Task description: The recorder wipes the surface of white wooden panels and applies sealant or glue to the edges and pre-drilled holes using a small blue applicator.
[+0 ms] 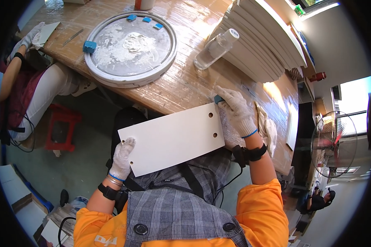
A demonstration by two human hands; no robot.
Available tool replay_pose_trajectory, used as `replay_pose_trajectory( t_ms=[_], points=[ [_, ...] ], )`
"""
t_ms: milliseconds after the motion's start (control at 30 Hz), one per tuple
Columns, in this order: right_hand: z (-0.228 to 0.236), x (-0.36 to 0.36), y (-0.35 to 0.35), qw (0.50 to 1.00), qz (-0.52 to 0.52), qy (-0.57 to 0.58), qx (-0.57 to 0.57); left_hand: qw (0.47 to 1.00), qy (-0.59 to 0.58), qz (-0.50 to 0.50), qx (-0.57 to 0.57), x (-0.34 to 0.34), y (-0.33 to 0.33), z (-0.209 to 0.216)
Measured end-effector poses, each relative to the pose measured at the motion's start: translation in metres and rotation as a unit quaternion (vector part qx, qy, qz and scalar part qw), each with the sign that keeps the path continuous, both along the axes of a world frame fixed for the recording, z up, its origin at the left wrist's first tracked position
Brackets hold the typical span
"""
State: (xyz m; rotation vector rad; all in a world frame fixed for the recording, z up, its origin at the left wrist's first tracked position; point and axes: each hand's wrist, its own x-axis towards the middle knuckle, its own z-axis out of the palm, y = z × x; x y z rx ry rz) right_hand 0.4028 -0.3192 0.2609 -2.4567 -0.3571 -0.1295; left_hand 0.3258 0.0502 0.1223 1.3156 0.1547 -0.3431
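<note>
A white rectangular board (171,138) with small round holes near both ends lies tilted across my lap, its far right corner at the table edge. My left hand (122,158), in a white knitted glove, grips the board's left end, fingers folded over the edge. Just beyond the board's far right corner, my right hand (236,108), gloved the same way, pinches a small blue block (219,99). On the wooden table, a round grey lid-like tray (172,53) carries white paste (138,42). Several blue pieces sit on its rim, the largest block (89,46) at the left.
A clear bottle (213,51) stands beside a tall stack of white boards (251,49). A whitish cloth (266,131) lies right of my right hand. Another person (12,94) sits at the left near a red stool (64,127). A fan (334,144) stands far right.
</note>
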Motion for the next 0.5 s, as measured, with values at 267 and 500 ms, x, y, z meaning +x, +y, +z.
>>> replay_pose_trajectory(
  t_ms=[267, 500],
  points=[
    [0.001, -0.005, 0.006, 0.971, -0.017, -0.108, -0.21, 0.993, -0.07, -0.004, 0.095, -0.004, -0.003, -0.001],
    [0.003, -0.004, 0.012, 0.973, 0.028, -0.142, -0.181, 0.94, -0.221, -0.022, 0.26, -0.007, 0.007, -0.028]
  ],
)
